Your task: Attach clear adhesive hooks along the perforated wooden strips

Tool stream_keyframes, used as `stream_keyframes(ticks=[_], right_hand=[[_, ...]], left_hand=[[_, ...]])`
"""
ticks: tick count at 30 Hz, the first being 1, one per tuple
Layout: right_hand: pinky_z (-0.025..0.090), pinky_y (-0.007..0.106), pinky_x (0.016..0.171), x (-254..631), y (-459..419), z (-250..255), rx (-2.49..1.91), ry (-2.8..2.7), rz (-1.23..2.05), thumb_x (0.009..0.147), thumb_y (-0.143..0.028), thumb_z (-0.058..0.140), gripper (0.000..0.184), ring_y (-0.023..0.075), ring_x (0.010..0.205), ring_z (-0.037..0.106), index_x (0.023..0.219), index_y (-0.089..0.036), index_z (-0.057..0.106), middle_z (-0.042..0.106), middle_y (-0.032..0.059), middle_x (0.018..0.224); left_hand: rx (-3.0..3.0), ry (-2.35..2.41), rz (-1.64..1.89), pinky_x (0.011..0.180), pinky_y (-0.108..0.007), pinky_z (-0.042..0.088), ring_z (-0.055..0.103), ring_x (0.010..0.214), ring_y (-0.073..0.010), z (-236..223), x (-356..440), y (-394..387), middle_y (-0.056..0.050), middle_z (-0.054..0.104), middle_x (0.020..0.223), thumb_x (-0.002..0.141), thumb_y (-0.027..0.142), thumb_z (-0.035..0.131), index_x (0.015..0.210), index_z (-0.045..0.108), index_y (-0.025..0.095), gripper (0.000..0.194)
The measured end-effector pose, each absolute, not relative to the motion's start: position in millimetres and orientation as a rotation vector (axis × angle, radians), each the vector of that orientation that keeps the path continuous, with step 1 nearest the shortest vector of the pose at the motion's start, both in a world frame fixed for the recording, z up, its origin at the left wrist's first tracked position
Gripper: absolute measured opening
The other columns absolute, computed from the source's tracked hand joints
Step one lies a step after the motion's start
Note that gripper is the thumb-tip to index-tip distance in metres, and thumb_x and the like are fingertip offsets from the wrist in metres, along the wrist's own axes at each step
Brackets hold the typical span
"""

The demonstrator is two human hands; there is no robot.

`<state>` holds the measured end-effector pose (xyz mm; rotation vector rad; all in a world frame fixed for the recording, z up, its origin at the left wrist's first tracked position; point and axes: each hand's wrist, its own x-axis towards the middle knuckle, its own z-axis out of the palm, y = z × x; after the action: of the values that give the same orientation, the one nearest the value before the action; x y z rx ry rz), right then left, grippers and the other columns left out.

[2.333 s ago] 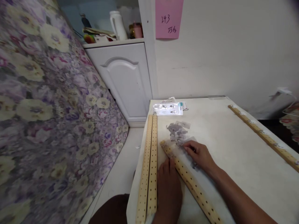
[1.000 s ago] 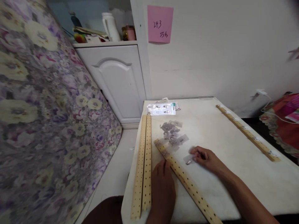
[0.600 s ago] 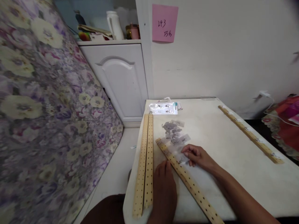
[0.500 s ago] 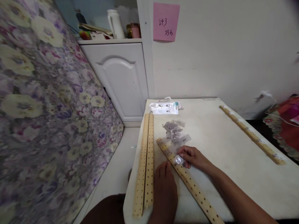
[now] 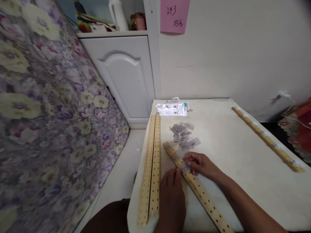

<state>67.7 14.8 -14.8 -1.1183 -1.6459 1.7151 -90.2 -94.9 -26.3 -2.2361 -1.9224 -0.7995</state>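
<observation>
A perforated wooden strip (image 5: 205, 198) lies slantwise on the white table, with metal hooks on clear backings along its far part. My right hand (image 5: 199, 164) pinches the edge of a clear adhesive hook (image 5: 185, 169) against this strip. The hook's metal part shows beside the fingertips; its backing is partly hidden by them. My left hand (image 5: 173, 192) rests palm down, its fingers stretched out and touching the strip's left edge near the same hook. Just beyond the strip's far end sits a loose pile of clear adhesive hooks (image 5: 180, 130).
Two more perforated strips (image 5: 155, 161) lie side by side along the table's left edge. A blister pack of hooks (image 5: 170, 110) is at the back left. Another strip with hooks (image 5: 263, 137) lies along the right edge. A floral curtain (image 5: 48, 113) hangs at left.
The clear hook now lies flatter on the strip, with less glare on its backing. Both hands stay nearly in place. The view has tilted slightly downward.
</observation>
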Motion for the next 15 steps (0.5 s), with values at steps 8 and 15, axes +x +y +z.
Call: stream_keyframes(ticks=[8, 15], right_hand=[[0.042, 0.019, 0.042, 67.8, 12.0, -13.4, -1.143, -1.636, 1.707, 0.08, -0.036, 0.059, 0.024, 0.0067, 0.045, 0.053, 0.095, -0.018, 0.057, 0.055, -0.0049, 0.065], [0.04, 0.019, 0.04, 68.3, 10.4, -14.9, -1.142, -1.614, 1.712, 0.079, -0.034, 0.06, 0.021, 0.0074, 0.044, 0.053, 0.093, -0.019, 0.058, 0.054, -0.0057, 0.062]], left_hand=[[-2.254, -1.893, -0.733, 0.088, -0.047, 0.05, 0.051, 0.108, -0.0274, -24.5, -90.5, -95.3, -0.015, 0.056, 0.114, 0.076, -0.002, 0.038, 0.121, 0.051, 0.008, 0.047], [-2.234, -1.891, -0.684, 0.086, -0.048, 0.052, 0.053, 0.107, -0.0266, -25.7, -90.2, -94.9, -0.013, 0.058, 0.113, 0.077, -0.002, 0.038, 0.122, 0.05, 0.012, 0.048]])
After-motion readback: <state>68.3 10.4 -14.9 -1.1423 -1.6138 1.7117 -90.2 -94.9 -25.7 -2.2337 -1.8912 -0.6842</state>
